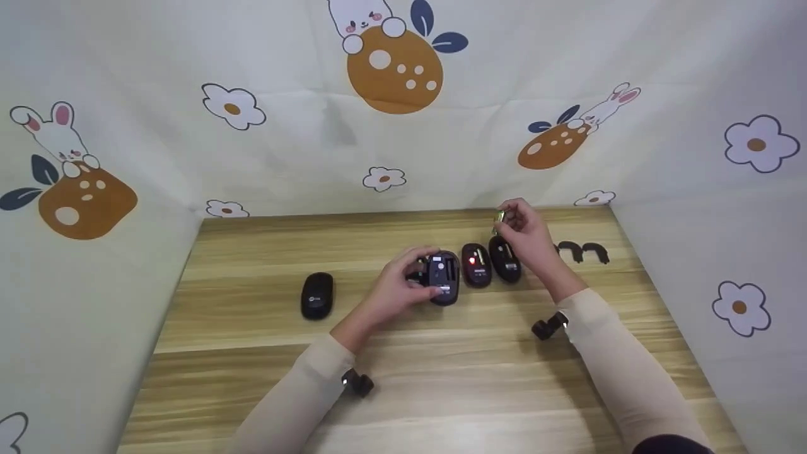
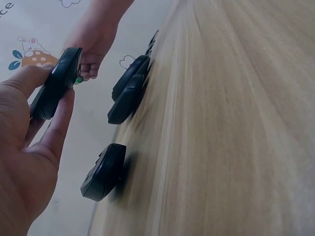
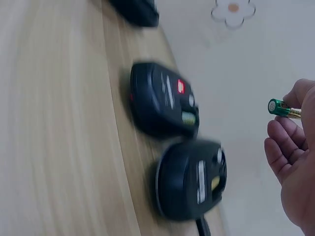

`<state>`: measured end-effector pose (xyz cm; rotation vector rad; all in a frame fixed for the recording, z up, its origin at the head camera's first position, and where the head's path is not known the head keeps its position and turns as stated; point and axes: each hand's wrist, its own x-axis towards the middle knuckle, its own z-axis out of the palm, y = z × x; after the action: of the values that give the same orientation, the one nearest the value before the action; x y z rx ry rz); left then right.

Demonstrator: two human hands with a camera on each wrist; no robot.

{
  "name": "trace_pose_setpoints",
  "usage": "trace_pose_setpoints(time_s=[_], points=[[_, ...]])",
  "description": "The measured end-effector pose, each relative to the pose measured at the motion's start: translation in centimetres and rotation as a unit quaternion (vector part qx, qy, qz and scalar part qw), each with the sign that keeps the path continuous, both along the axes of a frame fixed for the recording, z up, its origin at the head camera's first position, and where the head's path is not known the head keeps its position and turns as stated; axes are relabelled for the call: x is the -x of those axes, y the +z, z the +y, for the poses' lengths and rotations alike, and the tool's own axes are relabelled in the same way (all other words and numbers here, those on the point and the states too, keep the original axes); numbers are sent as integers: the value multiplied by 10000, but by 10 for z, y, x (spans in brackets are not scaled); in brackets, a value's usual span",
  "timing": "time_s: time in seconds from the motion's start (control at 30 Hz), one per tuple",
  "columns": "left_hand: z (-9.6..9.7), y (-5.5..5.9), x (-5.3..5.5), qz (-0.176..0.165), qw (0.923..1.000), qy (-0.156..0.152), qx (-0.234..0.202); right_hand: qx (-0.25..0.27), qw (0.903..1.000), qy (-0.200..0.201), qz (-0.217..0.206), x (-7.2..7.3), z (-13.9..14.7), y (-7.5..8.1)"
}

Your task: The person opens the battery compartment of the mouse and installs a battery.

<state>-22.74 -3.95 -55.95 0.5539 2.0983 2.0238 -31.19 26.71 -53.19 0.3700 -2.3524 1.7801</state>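
Note:
My left hand point(image 1: 403, 277) holds a black computer mouse point(image 1: 444, 277) raised over the table, its underside up and its battery slot uncovered. Fingers and thumb grip it by the sides in the left wrist view. My right hand point(image 1: 525, 228) pinches a green and gold battery point(image 3: 278, 106) between thumb and finger, above the far part of the table. Two more mice lie bottom up between the hands: one mouse point(image 1: 476, 265) shows a red light, the other mouse point(image 1: 505, 260) is partly behind my right hand. Both have a battery in the slot. Another mouse point(image 2: 104, 172) lies below my left hand.
A black mouse point(image 1: 317, 296) stands right side up on the wooden table point(image 1: 252, 353) at the left. Curved black covers point(image 1: 594, 252) lie at the far right, partly hidden by my right forearm. Printed fabric walls point(image 1: 284, 157) border the table at the back and sides.

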Motion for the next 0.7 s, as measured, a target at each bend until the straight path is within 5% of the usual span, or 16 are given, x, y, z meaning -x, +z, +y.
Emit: trace_pose_setpoints(time_s=[0.7], points=[[3, 0, 0, 38, 10000, -63, -56, 127, 9965, 817, -84, -60, -45, 24]])
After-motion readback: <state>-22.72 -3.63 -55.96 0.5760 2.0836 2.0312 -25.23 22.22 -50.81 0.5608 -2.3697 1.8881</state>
